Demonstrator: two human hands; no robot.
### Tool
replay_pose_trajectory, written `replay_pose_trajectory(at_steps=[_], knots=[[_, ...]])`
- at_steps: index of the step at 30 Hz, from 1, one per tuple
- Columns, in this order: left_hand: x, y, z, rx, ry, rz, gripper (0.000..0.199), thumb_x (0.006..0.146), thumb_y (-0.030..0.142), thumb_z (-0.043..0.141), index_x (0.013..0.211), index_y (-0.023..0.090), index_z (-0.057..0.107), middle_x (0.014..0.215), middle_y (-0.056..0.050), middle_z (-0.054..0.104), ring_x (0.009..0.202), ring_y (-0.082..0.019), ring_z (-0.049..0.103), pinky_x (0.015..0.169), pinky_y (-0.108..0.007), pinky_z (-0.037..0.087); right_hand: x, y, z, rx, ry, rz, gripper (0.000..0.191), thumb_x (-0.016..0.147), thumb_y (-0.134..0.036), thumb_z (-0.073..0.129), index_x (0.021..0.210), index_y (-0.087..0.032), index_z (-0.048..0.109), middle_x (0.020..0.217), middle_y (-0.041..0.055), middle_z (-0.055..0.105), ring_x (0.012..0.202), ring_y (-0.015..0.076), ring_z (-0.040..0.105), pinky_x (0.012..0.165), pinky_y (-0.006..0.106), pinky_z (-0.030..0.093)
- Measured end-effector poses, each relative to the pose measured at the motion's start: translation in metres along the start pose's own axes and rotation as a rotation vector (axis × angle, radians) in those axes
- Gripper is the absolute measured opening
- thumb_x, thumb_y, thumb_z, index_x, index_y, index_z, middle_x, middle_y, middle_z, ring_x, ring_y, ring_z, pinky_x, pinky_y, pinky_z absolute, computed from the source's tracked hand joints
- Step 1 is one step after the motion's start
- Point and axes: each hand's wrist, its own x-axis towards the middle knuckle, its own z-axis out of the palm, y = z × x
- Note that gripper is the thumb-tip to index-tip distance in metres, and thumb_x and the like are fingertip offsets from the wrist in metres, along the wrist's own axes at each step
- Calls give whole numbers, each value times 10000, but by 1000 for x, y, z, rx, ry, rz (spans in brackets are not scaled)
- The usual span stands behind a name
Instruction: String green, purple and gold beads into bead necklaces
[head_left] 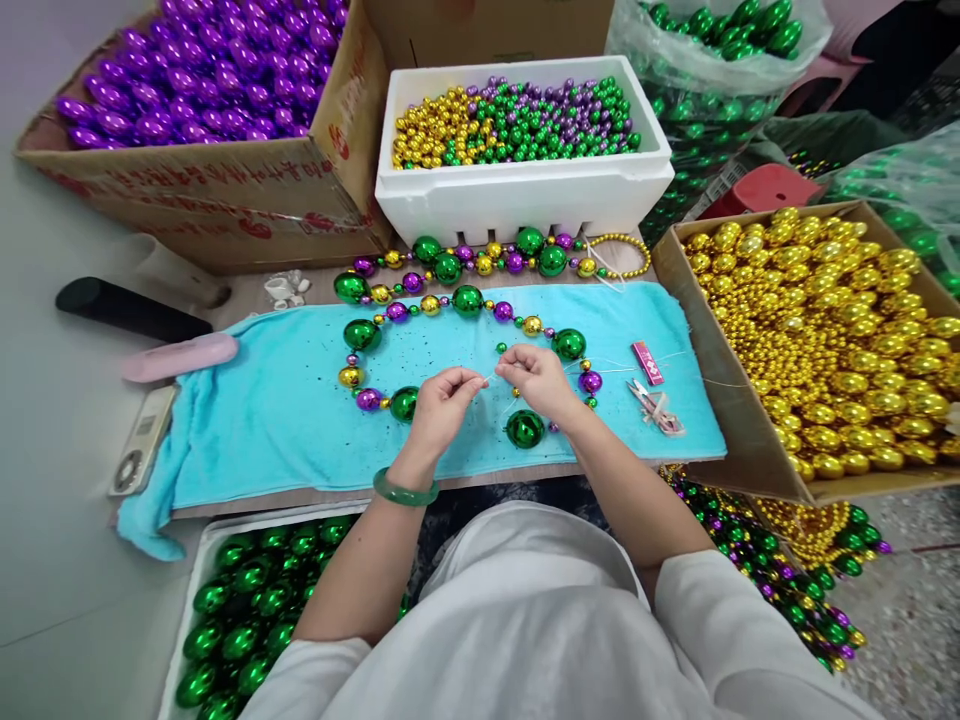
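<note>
Boxes of shiny beads ring a worker's hands, from which clock positions are read: a cardboard box of purple beads (349,140) at 10 to 11 o'clock, another of gold beads (739,400) at 3, a white foam box (525,185) of small mixed beads at 12, a bag of green beads (694,85) at 1 and a tray of large green beads (193,600) at 7. A bead strand (467,301) curves around the hands on a blue towel, partly hidden by them; more strung beads (448,268) lie at 12, below the foam box. Snips (654,408) and a small pink packet (647,363) sit at 3, a loose-looking green bead (525,429) at 5.

The left hand (448,400), below a green bangle (405,488), and the right hand (531,376) nearly meet, thumbs and forefingers pinched on a fine clear thread (491,379).

The towel (277,400) covers most of the table (247,295); a pale wall (52,450) stands at 9, and speckled floor (907,600) shows at 4.
</note>
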Motion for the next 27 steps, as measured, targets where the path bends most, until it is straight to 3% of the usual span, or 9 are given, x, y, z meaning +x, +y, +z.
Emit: replay_pose_trajectory(at_steps=[4, 7, 12, 16, 18, 21, 24, 27], knots=[[0, 0, -5, -17, -121, -152, 317, 624, 449, 741, 730, 151, 736, 497, 35, 477, 470, -72, 307, 469, -229, 198, 0, 4, -8, -48, -35, -37, 167, 760, -328, 640, 823, -175, 661, 714, -11, 597, 605, 114, 471, 596, 251, 390], [-1, 1, -9, -37, -137, -205, 331, 597, 453, 761, 723, 147, 737, 493, 33, 477, 458, -66, 311, 458, -225, 199, -6, 6, -23, -185, 92, -110, 225, 782, -287, 631, 978, -191, 686, 915, 28, 669, 697, 134, 546, 690, 275, 453], [-2, 0, -15, -94, -91, -219, 322, 579, 426, 802, 714, 145, 721, 509, 16, 513, 480, -80, 411, 462, -212, 283, -29, 18, -85, -621, 459, 21, 133, 833, -206, 552, 866, -171, 675, 896, 73, 681, 831, 202, 603, 796, 324, 459], [-3, 3, -14, -146, -67, -226, 270, 571, 366, 818, 693, 154, 703, 555, 6, 548, 493, -86, 460, 463, -206, 338, -58, 32, -135, -899, 644, 237, 181, 882, -209, 502, 912, -163, 675, 972, 113, 682, 908, 240, 605, 778, 332, 440], [-4, 7, -12, -210, -48, -202, 218, 571, 316, 810, 660, 161, 685, 683, -20, 625, 503, -79, 484, 452, -205, 346, -72, 38, -146, -972, 623, 343, 188, 903, -247, 505, 926, -169, 675, 982, 112, 679, 908, 242, 604, 747, 322, 428], [-4, 13, -10, -386, -70, -130, 173, 580, 253, 754, 552, 154, 615, 912, -58, 695, 477, -56, 473, 416, -209, 319, -85, 45, -146, -1032, 456, 432, 194, 901, -338, 558, 934, -184, 671, 972, 98, 674, 906, 239, 601, 729, 311, 418], [-2, 15, -10, -566, -96, -104, 149, 564, 230, 710, 502, 163, 591, 798, -51, 699, 427, -45, 424, 391, -203, 293, -91, 52, -141, -1099, 349, 455, 212, 873, -350, 604, 990, -184, 664, 1009, 107, 659, 959, 255, 588, 757, 321, 424], [-2, 14, -9, -599, -38, -117, 94, 559, 215, 732, 537, 182, 647, 640, -27, 656, 472, -72, 484, 421, -192, 354, -94, 58, -141, -1129, 329, 447, 222, 857, -322, 612, 1019, -177, 658, 1015, 121, 648, 955, 268, 585, 760, 340, 435]])
